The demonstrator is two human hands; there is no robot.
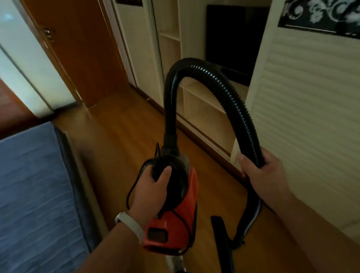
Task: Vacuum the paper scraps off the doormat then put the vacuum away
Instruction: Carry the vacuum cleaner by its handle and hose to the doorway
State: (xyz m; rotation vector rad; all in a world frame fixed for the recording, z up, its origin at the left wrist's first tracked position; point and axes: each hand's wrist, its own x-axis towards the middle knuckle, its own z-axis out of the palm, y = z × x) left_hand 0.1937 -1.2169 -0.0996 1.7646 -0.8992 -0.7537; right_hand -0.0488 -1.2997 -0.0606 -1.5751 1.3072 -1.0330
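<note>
The left hand (pixel 151 186) grips the black handle of an orange canister vacuum (pixel 176 217), held off the wooden floor (pixel 121 139). The right hand (pixel 263 172) is closed around the ribbed black hose (pixel 231 92) — it arches toward twelve o'clock. The floor nozzle (pixel 222 244) hangs at five o'clock — blue bed (pixel 29 194) at nine.

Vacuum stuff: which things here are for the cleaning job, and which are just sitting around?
For the job:
- orange vacuum, carried by the left hand
- black hose, held by the right hand
- floor nozzle, hanging low near the floor

Just there:
- blue bed
- open shelves
- dark TV
- wooden door

No doormat or paper scraps in view.
</note>
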